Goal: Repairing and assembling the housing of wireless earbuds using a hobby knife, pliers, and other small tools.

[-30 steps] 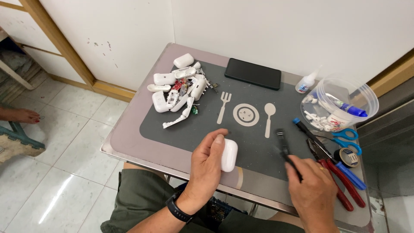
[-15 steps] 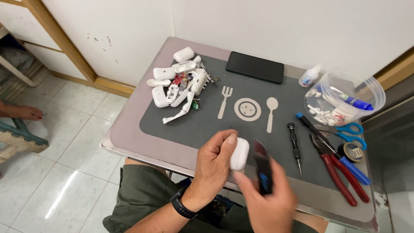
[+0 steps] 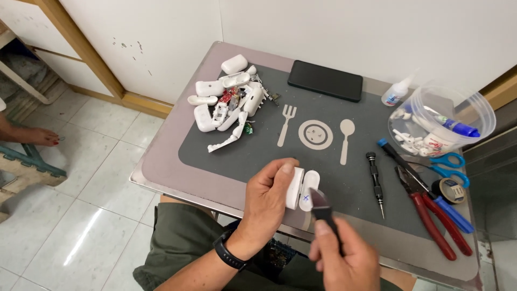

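Blade at the seam of a small white case

Left hand (image 3: 269,199) grips the white case (image 3: 302,188) above the table's (image 3: 161,161) near edge; right hand (image 3: 344,258) clenches a dark blade (image 3: 319,202) — a slip could gouge the thumb.

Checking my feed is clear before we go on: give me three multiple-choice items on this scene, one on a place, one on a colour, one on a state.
1. Where does the black phone lie?
A. at the mat's far edge
B. inside the clear tub
C. on the floor

2. What colour are the scissors' handles?
A. red
B. blue
C. green

3. How is the white case in the left hand?
A. hinged open
B. snapped shut
C. wrapped in tape

Answers:
1 A, it sits beyond the printed fork and spoon.
2 B, the loops beside the tub are blue.
3 A, two halves show side by side, with the dark blade in the right hand at them.
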